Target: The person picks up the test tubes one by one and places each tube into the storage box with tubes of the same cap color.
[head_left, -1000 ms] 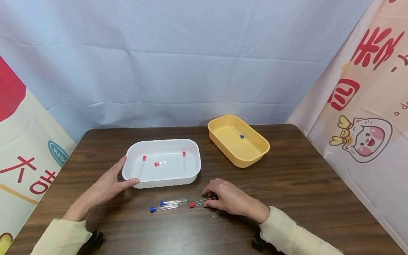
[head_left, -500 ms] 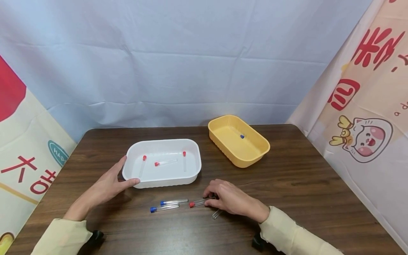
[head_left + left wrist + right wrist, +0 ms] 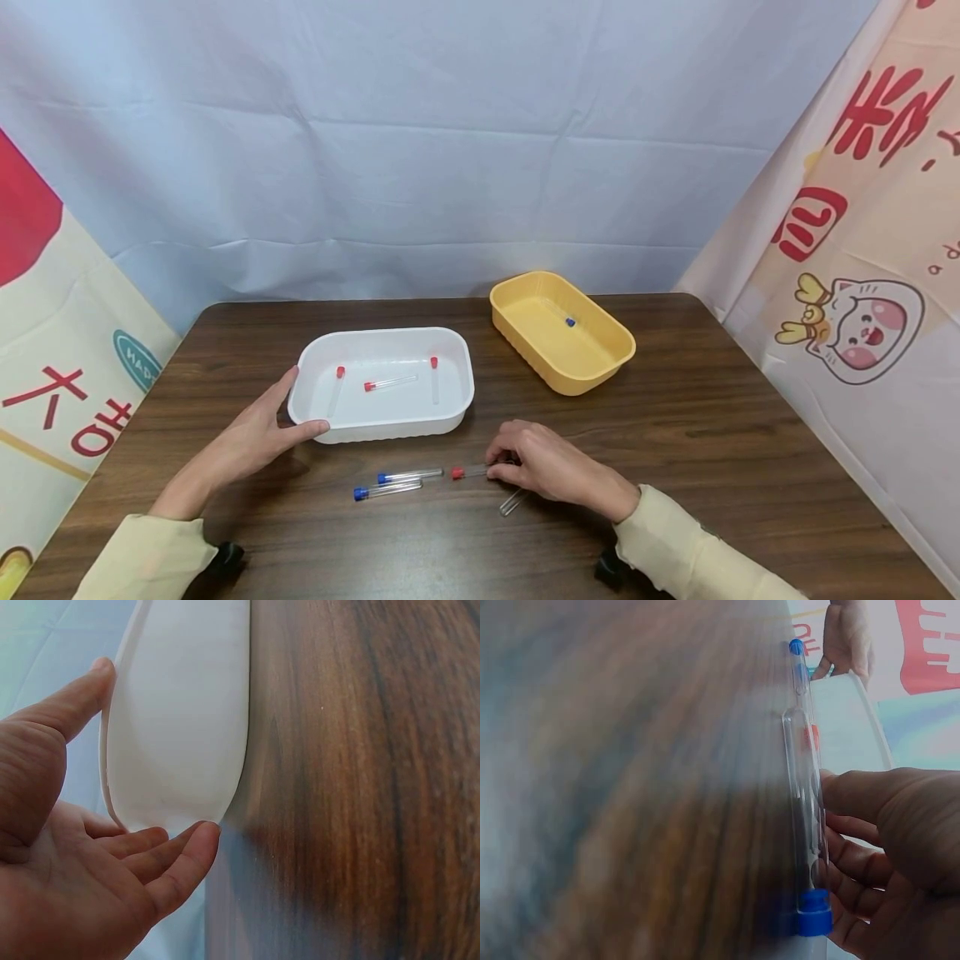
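Right hand (image 3: 542,463) pinches slim, clear, red-capped tube (image 3: 476,471) toward bare end, seemingly leaving cap (image 3: 457,472) in sight, over dark wood-grain tabletop (image 3: 675,417), contact unclear. Left hand (image 3: 261,435), fingers relaxed, touches end of white, rectangular, plastic-looking tray (image 3: 386,430), apparently steadying it.

- Right hand (image 3: 542,464): shifted slightly rightward, a bit further from the white tray (image 3: 397,431); thumb and fingertips closer together, now pinching the red-capped tube (image 3: 472,472).
- Red-capped tube: cap end moved slightly right and up toward the tray's front wall. Lies closer to level with that wall, less slanted than before. Far end, visible past the thumb earlier, now hidden by the fingers.
- Gap from it to the blue-capped tube (image 3: 411,477) in front of the tray: slightly wider.
- Right sleeve (image 3: 667,533): followed the hand, slightly further from the tray.
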The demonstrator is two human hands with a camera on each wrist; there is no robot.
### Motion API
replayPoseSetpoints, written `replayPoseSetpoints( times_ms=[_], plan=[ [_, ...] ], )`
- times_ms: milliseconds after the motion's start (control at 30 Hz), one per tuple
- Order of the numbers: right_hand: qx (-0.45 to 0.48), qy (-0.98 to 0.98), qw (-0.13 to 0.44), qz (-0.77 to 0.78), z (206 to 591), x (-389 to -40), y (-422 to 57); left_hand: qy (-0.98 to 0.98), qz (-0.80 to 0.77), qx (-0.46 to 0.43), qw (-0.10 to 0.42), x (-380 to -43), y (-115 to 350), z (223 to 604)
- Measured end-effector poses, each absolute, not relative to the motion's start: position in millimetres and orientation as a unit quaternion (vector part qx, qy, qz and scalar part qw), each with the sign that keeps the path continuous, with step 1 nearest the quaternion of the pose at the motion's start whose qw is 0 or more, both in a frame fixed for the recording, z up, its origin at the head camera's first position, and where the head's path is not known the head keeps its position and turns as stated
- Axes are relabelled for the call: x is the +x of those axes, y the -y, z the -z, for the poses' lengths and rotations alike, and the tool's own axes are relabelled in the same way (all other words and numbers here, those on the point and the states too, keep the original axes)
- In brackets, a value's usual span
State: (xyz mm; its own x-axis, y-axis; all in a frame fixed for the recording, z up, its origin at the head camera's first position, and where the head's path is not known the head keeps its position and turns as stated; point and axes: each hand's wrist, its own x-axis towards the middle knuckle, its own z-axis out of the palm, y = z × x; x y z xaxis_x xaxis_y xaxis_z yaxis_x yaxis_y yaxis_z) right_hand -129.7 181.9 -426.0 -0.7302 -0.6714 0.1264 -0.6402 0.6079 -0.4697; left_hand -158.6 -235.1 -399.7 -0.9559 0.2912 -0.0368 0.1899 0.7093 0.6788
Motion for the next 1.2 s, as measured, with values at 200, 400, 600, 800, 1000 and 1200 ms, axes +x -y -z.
replayPoseSetpoints(
  times_ms=[200, 400, 600, 800, 1000, 1200],
  plan=[
    [-0.360, -0.899, 0.027, 0.249, 426.7, -132.3, -185.5, -0.923, -0.356, 0.131, 0.071, -158.5, 235.4, 400.1],
    [-0.345, -0.904, 0.026, 0.249, 425.7, -133.8, -188.1, -0.923, -0.356, 0.130, 0.072, -159.0, 235.6, 401.0],
    [-0.334, -0.910, 0.018, 0.246, 425.8, -136.3, -190.4, -0.922, -0.356, 0.131, 0.072, -159.1, 235.6, 401.4],
    [-0.321, -0.914, 0.020, 0.248, 426.4, -139.1, -192.9, -0.924, -0.353, 0.128, 0.075, -159.1, 235.3, 402.1],
    [-0.303, -0.918, 0.029, 0.254, 427.0, -139.9, -193.4, -0.923, -0.356, 0.127, 0.077, -159.7, 235.1, 401.7],
    [-0.282, -0.924, 0.030, 0.256, 426.1, -140.5, -193.3, -0.922, -0.357, 0.127, 0.075, -160.1, 235.1, 402.2]
  ],
)
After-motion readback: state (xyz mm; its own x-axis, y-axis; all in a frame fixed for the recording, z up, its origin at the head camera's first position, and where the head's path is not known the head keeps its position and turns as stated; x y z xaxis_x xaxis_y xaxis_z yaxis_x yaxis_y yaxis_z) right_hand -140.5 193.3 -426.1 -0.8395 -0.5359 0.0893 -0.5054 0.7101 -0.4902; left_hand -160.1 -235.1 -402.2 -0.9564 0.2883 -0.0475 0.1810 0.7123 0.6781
